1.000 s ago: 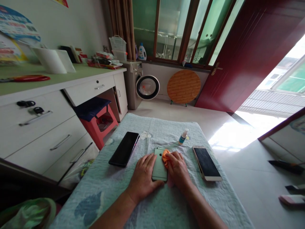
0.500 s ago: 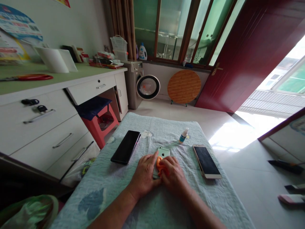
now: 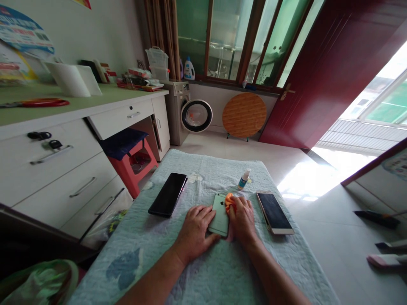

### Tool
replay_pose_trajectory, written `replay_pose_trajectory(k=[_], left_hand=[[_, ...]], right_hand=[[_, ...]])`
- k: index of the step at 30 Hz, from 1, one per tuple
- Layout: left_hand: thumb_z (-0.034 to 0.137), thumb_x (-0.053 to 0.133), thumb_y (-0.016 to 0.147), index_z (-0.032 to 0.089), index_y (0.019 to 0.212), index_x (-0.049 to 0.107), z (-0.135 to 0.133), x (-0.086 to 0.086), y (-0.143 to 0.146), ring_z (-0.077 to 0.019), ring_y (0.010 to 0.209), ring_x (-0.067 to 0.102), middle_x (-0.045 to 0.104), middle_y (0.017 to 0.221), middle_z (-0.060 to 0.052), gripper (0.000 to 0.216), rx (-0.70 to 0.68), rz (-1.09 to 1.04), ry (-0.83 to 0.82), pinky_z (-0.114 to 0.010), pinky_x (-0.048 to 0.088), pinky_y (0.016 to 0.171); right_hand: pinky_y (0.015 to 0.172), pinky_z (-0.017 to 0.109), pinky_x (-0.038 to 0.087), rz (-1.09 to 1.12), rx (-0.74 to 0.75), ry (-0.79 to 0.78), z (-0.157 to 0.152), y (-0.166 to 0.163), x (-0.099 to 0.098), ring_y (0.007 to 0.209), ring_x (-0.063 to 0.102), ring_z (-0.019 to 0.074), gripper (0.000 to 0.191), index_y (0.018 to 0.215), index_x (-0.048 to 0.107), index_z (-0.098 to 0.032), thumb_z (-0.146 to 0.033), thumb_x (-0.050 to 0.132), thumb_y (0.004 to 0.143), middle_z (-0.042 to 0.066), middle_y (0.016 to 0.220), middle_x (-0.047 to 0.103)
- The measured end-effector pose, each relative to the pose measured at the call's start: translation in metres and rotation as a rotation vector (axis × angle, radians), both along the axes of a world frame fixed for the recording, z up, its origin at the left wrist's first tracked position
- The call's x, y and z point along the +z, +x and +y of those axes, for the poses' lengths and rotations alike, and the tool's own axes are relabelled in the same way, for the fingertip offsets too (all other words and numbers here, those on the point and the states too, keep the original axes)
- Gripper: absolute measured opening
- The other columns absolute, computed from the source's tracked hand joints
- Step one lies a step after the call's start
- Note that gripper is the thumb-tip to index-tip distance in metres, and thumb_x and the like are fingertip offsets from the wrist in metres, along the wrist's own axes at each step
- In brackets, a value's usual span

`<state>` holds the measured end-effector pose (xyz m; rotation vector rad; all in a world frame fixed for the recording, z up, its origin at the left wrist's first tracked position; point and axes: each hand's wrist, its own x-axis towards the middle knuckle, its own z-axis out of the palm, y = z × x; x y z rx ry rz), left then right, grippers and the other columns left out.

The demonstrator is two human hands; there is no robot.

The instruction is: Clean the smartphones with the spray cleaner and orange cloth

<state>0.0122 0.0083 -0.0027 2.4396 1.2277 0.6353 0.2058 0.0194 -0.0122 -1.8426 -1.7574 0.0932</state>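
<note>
A silver-green phone [image 3: 219, 214] lies back up on the pale blue cloth [image 3: 203, 271] that covers the table. My left hand [image 3: 193, 233] rests against its left edge, fingers flat and together, steadying it. My right hand [image 3: 242, 221] is closed on a small orange wiping cloth [image 3: 229, 200] and presses it at the phone's upper right corner. A black phone [image 3: 168, 194] lies to the left, screen up. A gold phone [image 3: 274, 212] lies to the right, screen up. A small spray bottle [image 3: 244, 179] stands just beyond the hands.
White drawers with a green top [image 3: 63, 140] run along the left, with a red stool [image 3: 132, 156] tucked beneath. A washing machine [image 3: 187, 112], a round wooden board [image 3: 244, 114] and a red door [image 3: 330, 72] stand beyond. A green bag [image 3: 34, 281] sits at the lower left.
My right hand with the orange cloth has slid from low on the phone's back up to its top right corner. The left hand has drawn back slightly, uncovering more of the phone.
</note>
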Motion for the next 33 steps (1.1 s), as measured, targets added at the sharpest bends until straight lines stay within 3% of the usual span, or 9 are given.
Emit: replay_pose_trajectory(k=[17,27,33], left_hand=[[0.041,0.082,0.066,0.019,0.113,0.067,-0.002,0.005,0.000,-0.0298,0.112,0.054,0.061,0.119,-0.010,0.054,0.002,-0.057,-0.049,-0.046,0.041,0.101],[0.038,0.080,0.068,0.022,0.113,0.066,-0.002,-0.001,-0.001,-0.0281,0.110,0.054,0.060,0.117,-0.008,0.050,0.004,-0.098,-0.036,-0.044,0.043,0.099],[0.038,0.080,0.068,0.023,0.112,0.067,-0.003,-0.001,-0.002,-0.0285,0.113,0.054,0.061,0.120,-0.008,0.048,0.000,-0.082,-0.021,-0.045,0.042,0.101]], right_hand=[[0.085,0.034,0.040,0.083,0.166,0.035,-0.003,-0.002,-0.003,0.092,0.052,0.0213,0.028,0.101,0.066,-0.023,-0.013,0.053,0.078,0.005,0.100,0.064],[0.085,0.035,0.041,0.178,0.016,0.046,0.009,0.003,-0.010,0.091,0.053,0.0216,0.026,0.100,0.063,-0.018,-0.016,0.045,0.081,0.007,0.099,0.065],[0.093,0.038,0.039,0.134,0.108,0.030,0.006,0.001,-0.006,0.104,0.052,0.0222,0.033,0.111,0.067,-0.021,-0.020,0.045,0.086,0.007,0.119,0.064]])
